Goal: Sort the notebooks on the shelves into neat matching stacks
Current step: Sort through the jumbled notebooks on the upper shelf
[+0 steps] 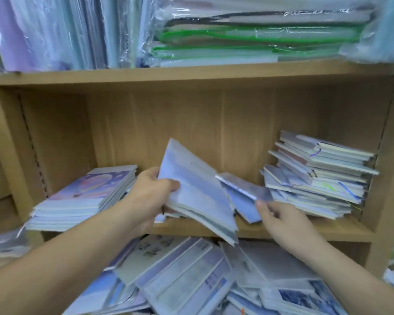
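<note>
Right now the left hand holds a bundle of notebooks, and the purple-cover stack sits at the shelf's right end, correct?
No. The head view shows the purple-cover stack at the left of the shelf; the left hand holds the bundle of notebooks.

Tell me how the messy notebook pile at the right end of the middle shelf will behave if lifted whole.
The notebook pile would likely fan out or shed books, since they sit skewed at different angles. It is probably heavy, being many books deep. Its loose ribbon markers could snag.
</note>
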Tool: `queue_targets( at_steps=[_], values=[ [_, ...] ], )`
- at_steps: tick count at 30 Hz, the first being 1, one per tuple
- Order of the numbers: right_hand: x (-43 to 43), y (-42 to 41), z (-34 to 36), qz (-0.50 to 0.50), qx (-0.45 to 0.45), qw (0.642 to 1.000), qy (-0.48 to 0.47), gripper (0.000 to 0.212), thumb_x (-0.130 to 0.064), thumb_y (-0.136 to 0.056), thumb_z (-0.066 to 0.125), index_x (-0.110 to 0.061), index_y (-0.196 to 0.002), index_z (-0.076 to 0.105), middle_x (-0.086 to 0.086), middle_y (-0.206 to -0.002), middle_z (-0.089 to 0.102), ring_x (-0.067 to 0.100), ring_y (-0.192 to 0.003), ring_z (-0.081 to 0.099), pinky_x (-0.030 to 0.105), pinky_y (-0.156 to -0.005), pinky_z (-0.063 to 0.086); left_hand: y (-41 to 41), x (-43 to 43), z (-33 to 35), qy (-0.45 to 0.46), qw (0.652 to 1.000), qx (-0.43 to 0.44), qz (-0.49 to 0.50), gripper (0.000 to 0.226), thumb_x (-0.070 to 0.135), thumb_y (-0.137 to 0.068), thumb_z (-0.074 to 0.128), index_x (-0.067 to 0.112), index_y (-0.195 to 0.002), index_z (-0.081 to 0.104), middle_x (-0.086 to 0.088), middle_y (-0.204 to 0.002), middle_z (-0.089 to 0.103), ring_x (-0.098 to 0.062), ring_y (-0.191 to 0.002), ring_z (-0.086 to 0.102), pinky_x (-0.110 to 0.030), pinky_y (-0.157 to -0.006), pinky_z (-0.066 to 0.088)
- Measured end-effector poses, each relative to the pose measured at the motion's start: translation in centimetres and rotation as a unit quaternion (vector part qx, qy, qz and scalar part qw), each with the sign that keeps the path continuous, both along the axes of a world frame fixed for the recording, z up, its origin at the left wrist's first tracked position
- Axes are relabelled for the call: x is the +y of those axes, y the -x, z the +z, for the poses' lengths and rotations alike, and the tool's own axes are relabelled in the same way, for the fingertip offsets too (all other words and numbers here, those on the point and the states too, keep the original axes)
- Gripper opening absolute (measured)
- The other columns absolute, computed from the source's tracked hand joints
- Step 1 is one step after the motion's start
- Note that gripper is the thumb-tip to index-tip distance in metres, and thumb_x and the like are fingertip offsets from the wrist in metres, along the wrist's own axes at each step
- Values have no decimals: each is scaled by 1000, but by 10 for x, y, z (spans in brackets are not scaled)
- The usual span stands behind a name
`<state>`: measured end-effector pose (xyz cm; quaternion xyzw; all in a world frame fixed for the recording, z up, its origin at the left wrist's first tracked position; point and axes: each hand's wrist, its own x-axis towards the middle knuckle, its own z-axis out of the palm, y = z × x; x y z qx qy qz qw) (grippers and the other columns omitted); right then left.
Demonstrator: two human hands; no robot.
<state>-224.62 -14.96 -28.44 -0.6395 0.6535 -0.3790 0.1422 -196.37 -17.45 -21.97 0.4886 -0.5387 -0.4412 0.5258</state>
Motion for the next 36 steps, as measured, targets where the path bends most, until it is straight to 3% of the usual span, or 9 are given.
queue_targets(
  at_steps=[2,6,11,15,18,24,27,32,36],
  values=[
    [0,-41,1,67,-59,995,-49,43,-65,-98,41,-31,-80,62,-14,-62,61,13,-64,62,28,-65,48,-29,8,-20,-52,999,13,4,25,2,-98,57,7,-121,65,-19,-106,77,-37,-90,72,-55,-80,59],
    [4,-107,-12,109,-225,953,-172,29,-51,-99,56,-28,-113,65,4,-107,72,29,-86,73,40,-62,61,-61,23,-69,-113,993,0,-25,31,6,-95,65,13,-125,66,-10,-111,78,-42,-111,69,-62,-97,54],
    [-2,-123,-31,33,-332,937,-101,18,-22,-98,67,-12,-112,72,2,-93,76,25,-82,72,37,-66,57,-62,25,-83,-39,996,-73,-10,27,7,-104,55,20,-125,65,7,-111,78,-17,-101,75,-39,-93,60],
    [3,-145,-7,39,-313,948,-49,14,-29,-102,60,-18,-109,60,1,-97,68,20,-78,66,25,-51,48,-80,13,-59,47,993,-90,52,22,17,-105,54,24,-123,65,9,-109,77,-8,-94,74,-33,-85,61],
    [-2,-183,15,91,-272,958,-14,17,-34,-104,52,-25,-118,53,-4,-104,65,20,-83,63,29,-67,48,-118,10,-41,89,982,-107,128,18,17,-105,54,22,-112,69,5,-103,76,-3,-84,72,-19,-68,55],
    [-51,-286,34,144,-234,962,-5,29,-40,-103,50,-19,-122,56,0,-107,68,27,-89,66,46,-86,58,-203,5,-29,71,954,-112,269,16,22,-106,52,21,-100,67,3,-93,70,-24,-90,68,-31,-72,51],
    [-74,-323,44,188,-248,949,-58,25,-41,-104,52,-19,-115,52,-5,-95,61,25,-80,62,33,-70,58,-242,-13,-21,44,935,-158,313,23,27,-105,53,11,-114,67,0,-98,67,-25,-95,62,-34,-85,49],
    [-94,-326,37,270,-195,931,-150,88,-61,-74,75,-16,-145,50,5,-122,69,23,-90,76,46,-83,63,-285,-38,-26,43,813,-453,364,26,38,-102,51,17,-109,64,-7,-113,58,-35,-114,48,-44,-91,46],
    [-83,-282,41,294,-95,946,-98,26,-27,-96,69,-11,-117,70,2,-102,75,13,-88,71,35,-86,59,-255,-30,-46,208,801,-502,252,34,36,-99,57,14,-121,70,-5,-125,61,-30,-123,47,-43,-100,42]
  ],
)
